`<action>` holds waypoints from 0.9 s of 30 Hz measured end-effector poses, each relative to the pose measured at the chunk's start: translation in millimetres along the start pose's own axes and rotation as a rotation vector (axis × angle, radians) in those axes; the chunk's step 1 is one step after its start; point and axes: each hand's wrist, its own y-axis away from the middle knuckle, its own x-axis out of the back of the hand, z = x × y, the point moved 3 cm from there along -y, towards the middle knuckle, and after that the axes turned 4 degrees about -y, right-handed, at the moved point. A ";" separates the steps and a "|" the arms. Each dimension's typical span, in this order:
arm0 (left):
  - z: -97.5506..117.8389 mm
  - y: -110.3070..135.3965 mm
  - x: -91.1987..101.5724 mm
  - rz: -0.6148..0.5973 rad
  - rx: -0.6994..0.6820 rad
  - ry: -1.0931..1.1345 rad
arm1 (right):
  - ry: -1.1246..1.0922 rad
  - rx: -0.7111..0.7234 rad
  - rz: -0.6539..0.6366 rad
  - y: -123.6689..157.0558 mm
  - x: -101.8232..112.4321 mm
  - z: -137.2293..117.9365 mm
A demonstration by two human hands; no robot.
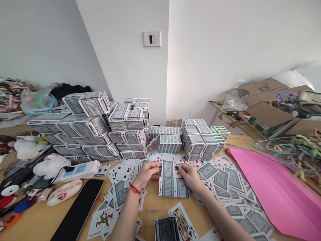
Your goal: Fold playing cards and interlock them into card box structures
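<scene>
My left hand (pixel 146 174) and my right hand (pixel 189 175) meet over a small block of face-down playing cards (pixel 173 182) laid in a grid on the wooden table (pixel 152 209). The left fingers pinch the left edge of the upper card. The right fingers pinch a face-up red card (pixel 177 170) at the block's upper right. A red string circles my left wrist. Loose cards, some face up and some face down, spread around both hands.
Stacks of boxed card decks (pixel 100 130) rise behind the hands. A dark tablet (pixel 80 209), a power strip (pixel 77 170) and plush toys lie at the left. Pink paper (pixel 273 194), cardboard boxes and pipe cleaners fill the right. A face-down deck (pixel 166 229) sits near me.
</scene>
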 end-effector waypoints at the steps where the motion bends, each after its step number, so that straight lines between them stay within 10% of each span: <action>1: 0.1 0.1 0.0 -0.003 -0.003 -0.005 | -0.003 0.002 -0.007 0.4 -0.3 -1.1; 27: 2.2 -2.6 -4.0 0.151 0.001 -0.014 | -0.156 -0.050 -0.084 6.4 1.2 -17.4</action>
